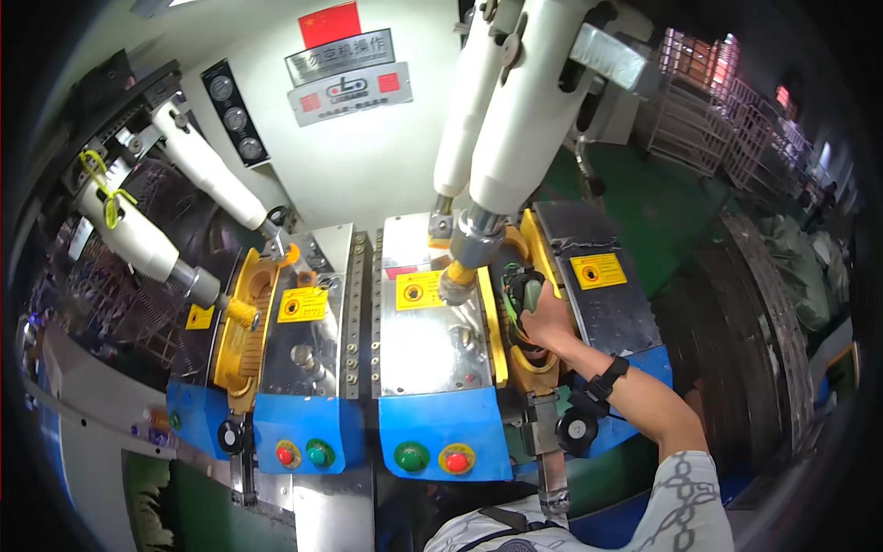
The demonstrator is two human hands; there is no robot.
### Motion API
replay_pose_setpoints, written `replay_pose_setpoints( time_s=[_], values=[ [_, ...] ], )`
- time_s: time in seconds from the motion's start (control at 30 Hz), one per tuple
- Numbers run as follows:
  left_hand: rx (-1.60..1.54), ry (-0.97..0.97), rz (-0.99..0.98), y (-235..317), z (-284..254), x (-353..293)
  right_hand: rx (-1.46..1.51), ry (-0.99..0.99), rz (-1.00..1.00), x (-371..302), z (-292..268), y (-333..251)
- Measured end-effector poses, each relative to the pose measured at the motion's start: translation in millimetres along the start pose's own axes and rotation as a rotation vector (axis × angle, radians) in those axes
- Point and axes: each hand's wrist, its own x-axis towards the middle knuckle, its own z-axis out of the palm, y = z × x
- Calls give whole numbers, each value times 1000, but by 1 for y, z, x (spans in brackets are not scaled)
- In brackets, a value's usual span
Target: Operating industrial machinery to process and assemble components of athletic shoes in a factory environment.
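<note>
My right hand (548,322) reaches into the right-hand slot of a machine, its fingers closed round what looks like a black and green shoe (526,293). The shoe sits down between the yellow side pads (495,331) of that slot, and my hand covers part of it. Just left of the shoe, a white press arm (501,138) ends in a metal and yellow tip (457,281). A black band (607,377) is round my right wrist. My left hand is out of the picture.
A second yellow-padded slot (244,350) lies at left, beneath two tilted white press arms (138,235). Blue front panels carry green buttons (411,456) and red buttons (457,459). Black round knobs (577,430) stick out in front. White racks (690,129) stand at far right.
</note>
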Motion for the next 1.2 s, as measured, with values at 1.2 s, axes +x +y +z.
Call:
replay_pose_setpoints(
  time_s=[1.2],
  values=[
    [-57,8,181,14,-21,66,-86,-520,-1461,-118,-33,41]
  ],
)
